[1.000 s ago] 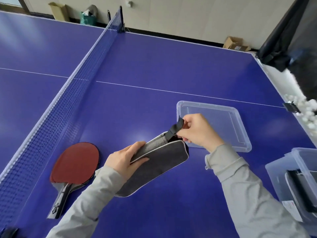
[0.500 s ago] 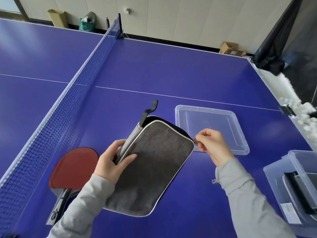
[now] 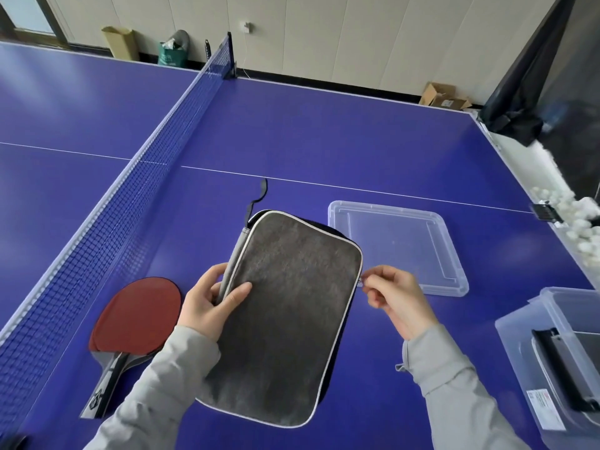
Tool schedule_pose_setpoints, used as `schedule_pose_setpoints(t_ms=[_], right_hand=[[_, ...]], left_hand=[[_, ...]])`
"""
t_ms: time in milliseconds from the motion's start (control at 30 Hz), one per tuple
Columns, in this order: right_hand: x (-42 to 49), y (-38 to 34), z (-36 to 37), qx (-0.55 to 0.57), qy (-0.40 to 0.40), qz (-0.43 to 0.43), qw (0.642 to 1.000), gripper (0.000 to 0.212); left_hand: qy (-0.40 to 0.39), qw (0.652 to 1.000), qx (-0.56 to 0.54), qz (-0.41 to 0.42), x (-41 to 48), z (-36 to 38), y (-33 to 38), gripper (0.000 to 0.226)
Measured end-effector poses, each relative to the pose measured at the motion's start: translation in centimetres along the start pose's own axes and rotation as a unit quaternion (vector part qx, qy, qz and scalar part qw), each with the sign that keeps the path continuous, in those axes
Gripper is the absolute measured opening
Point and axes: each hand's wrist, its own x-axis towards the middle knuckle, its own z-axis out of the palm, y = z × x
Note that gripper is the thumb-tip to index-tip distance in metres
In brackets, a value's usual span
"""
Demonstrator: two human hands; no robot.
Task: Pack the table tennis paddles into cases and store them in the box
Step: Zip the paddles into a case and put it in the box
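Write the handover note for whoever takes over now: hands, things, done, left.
Left hand holds the grey case by its left edge. Right hand pinches the zip pull at its right edge.
Red paddle lies uncased on the table by the net. Lid lies beyond the grey case; box at right holds a dark case.
Done: one case seems stored.
Left: work the zip, case the red paddle, store it, fit the lid. Whether the grey case holds a paddle cannot be told.
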Motion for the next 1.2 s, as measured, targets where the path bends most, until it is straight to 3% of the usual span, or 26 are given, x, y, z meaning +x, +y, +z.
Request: schedule_pose_setpoints(t_ms=[167, 367, 533, 600, 667, 1000, 1200], right_hand=[[-1.5, 1.3, -0.2, -0.031, -0.033, -0.043, 0.998, 0.012], [-2.2, 3.1, -0.1, -0.121, -0.039, -0.136, 0.982, 0.014], [-2.8, 5.8, -0.7, -0.284, 0.019, -0.292, 0.913, 0.013], [-3.2, 6.9, -0.9, -0.312, 0.046, -0.347, 0.884, 0.011], [-4.0, 7.9, -0.8, -0.311, 0.065, -0.364, 0.875, 0.008], [-7.4, 10.7, 2.8, -0.222, 0.120, -0.356, 0.900, 0.012], [-8.8, 11.3, 5.6, -0.181, 0.101, -0.335, 0.919, 0.004]], left_hand=[[0.054, 0.995, -0.052, -0.066, 0.6, 0.4, -0.4, 0.010], [0.119, 0.981, -0.092, -0.122, 1.7, 1.1, -0.9, 0.021], [0.163, 0.975, -0.075, -0.131, 2.5, 1.3, -1.5, 0.027], [0.184, 0.971, -0.067, -0.135, 2.9, 1.4, -1.8, 0.028], [0.203, 0.967, -0.067, -0.139, 3.2, 1.5, -2.1, 0.031], [0.337, 0.917, -0.097, -0.190, 3.7, 4.5, -3.2, 0.043], [0.393, 0.887, -0.122, -0.211, 3.4, 6.5, -3.0, 0.030]])
